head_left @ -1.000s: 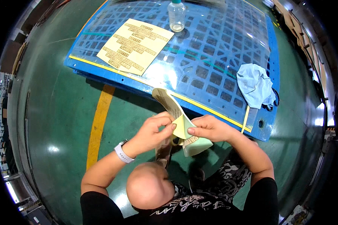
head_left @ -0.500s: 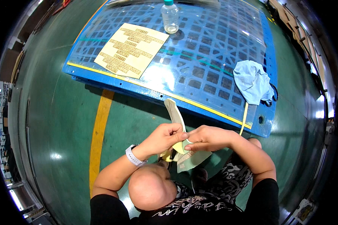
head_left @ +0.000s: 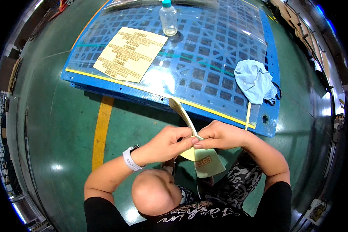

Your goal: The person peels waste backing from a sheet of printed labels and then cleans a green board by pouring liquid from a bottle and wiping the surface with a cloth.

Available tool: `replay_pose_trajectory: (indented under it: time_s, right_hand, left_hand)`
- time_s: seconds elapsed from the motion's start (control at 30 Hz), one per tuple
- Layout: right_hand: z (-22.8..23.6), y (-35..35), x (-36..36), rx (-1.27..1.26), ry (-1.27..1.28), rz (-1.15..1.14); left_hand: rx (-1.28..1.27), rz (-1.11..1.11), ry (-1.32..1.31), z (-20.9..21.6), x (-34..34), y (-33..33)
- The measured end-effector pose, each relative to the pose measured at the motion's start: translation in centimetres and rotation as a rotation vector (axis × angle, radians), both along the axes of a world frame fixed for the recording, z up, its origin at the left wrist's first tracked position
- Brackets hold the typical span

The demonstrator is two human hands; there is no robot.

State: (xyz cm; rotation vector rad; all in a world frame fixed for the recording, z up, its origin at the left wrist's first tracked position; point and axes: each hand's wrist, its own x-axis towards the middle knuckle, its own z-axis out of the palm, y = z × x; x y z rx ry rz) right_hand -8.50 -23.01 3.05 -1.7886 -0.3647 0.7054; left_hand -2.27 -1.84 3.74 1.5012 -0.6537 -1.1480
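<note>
Between my hands is a thin, pale yellow sheet [head_left: 209, 165] with brown characters, bent and pinched at its middle. One curved end rises toward the platform edge, and a flap hangs below my fingers. My left hand [head_left: 176, 144] is closed on it, thumb on top. Thumb and fingers of my right hand [head_left: 224, 135] pinch it right beside the left thumb. Whether the sheet is one piece or layers coming apart, I cannot tell. A larger flat yellow sheet [head_left: 130, 54] with rows of brown characters lies on the blue plastic pallet [head_left: 116, 86] ahead.
A clear bottle [head_left: 168, 22] with a teal cap stands beyond the flat sheet. Light blue bunched fabric [head_left: 255, 81] with black loops lies at the pallet's right corner. Clear film covers the pallet top, with yellow strips along its edges. The green floor [head_left: 58, 127] carries a yellow line.
My hands have drawn closer together on the sheet. The lower flap has swung right and turned, showing its brown characters more plainly. The view has shifted slightly.
</note>
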Motion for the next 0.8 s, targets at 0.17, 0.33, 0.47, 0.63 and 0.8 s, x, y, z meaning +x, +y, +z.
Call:
replay_pose_trajectory:
  time_s: [0.17,0.33,0.47,0.63,0.8]
  right_hand:
    - [1.2,-0.9,-0.2,0.105,-0.072,-0.02]
    - [1.5,-1.4,-0.9,0.109,-0.013,-0.071]
    - [0.9,-1.9,-1.8,0.117,0.039,-0.133]
    - [-1.3,-1.4,-1.7,0.138,-0.088,-0.234]
    - [-1.3,-0.5,-1.2,0.165,0.017,-0.292]
  left_hand:
    - [-0.107,-0.04,-0.291,2.0,0.9,1.0]
    - [-0.104,0.024,-0.328,2.3,1.0,3.0]
    - [-0.069,0.066,-0.352,1.2,0.7,4.6]
    - [-0.03,0.173,-0.249,-0.5,0.0,3.4]
    - [-0.021,0.251,-0.111,-2.4,-0.2,0.3]
